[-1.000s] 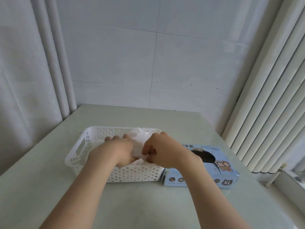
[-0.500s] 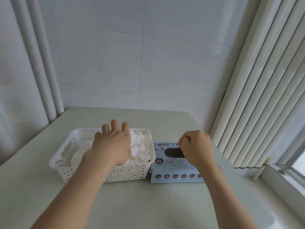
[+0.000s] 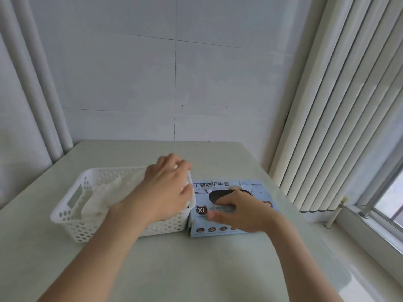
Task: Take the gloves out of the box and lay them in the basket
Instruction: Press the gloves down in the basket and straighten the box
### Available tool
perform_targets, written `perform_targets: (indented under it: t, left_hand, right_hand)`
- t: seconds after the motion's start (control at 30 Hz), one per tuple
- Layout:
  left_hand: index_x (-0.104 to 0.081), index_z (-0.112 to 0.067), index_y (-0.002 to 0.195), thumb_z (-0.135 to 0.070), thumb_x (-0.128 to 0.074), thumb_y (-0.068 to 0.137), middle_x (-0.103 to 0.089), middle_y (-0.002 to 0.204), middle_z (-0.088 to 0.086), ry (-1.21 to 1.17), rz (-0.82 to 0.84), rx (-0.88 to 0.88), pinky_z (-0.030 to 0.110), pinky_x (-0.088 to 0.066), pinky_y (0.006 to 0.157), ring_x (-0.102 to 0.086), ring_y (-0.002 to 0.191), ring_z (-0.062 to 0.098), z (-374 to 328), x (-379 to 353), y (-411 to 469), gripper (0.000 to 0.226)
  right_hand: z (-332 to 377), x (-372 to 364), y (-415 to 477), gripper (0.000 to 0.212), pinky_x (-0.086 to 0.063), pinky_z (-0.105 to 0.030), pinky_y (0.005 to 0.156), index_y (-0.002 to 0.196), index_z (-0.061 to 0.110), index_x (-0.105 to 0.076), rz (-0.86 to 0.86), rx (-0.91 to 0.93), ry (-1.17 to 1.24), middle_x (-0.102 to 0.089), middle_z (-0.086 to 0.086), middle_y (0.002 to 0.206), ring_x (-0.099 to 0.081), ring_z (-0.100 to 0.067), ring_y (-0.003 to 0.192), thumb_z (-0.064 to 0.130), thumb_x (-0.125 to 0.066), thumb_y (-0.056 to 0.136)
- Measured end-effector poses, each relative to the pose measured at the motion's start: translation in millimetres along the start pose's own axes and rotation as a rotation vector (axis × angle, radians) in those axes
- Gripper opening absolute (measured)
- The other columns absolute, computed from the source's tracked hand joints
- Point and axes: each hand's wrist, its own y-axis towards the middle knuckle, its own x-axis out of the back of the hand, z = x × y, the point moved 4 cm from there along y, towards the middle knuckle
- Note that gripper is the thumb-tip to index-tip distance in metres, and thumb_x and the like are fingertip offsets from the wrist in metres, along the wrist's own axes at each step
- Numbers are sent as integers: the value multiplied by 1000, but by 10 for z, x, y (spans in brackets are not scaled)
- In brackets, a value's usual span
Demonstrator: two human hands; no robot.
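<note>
On the pale table (image 3: 196, 269) at the left, our white basket (image 3: 72, 216) holds a heap of white gloves (image 3: 102, 197). Our left hand (image 3: 168, 192) lies spread, palm down, over the basket's right end, gripping nothing we can see. Touching the basket's right side is the blue box (image 3: 224, 186). Our right hand (image 3: 242, 212) rests on it, fingers reaching into the dark opening; whether they pinch a glove, we cannot tell.

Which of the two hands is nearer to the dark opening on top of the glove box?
The right hand. Its fingers lie at the opening of the glove box. The left hand is off to the left, over the basket and the white gloves in it.
</note>
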Motion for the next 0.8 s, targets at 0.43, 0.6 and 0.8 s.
perform_targets:
  t: [0.43, 0.6, 0.8]
  left_hand:
    - [-9, -18, 161, -70, -73, 67, -26, 157, -5, 155, 159, -84, 63, 14, 124, -4, 158, 19, -218, -477, 22, 125]
    - [-24, -27, 148, -72, -75, 56, -38, 142, -11, 120, 104, -84, 62, 5, 126, -30, 143, 15, -191, -485, 47, 115]
    - [-29, -34, 133, -71, -72, 59, -39, 132, -15, 93, 83, -101, 59, 0, 125, -34, 135, 12, -197, -476, 34, 94]
  right_hand:
    - [150, 110, -91, 15, -37, -15, 66, 92, 47, -65, -15, 38, -34, -58, 14, 83, -52, 1, 71, 47, -80, 89]
    - [226, 395, -228, 12, -57, -19, 72, 83, 25, -83, -471, 48, 230, -77, 17, 75, -71, 4, 71, 29, -77, 92]
    - [-144, 540, -382, 36, -44, -23, 89, 127, 22, -67, -941, -415, 292, -71, 3, 116, -61, -14, 111, 29, -54, 94]
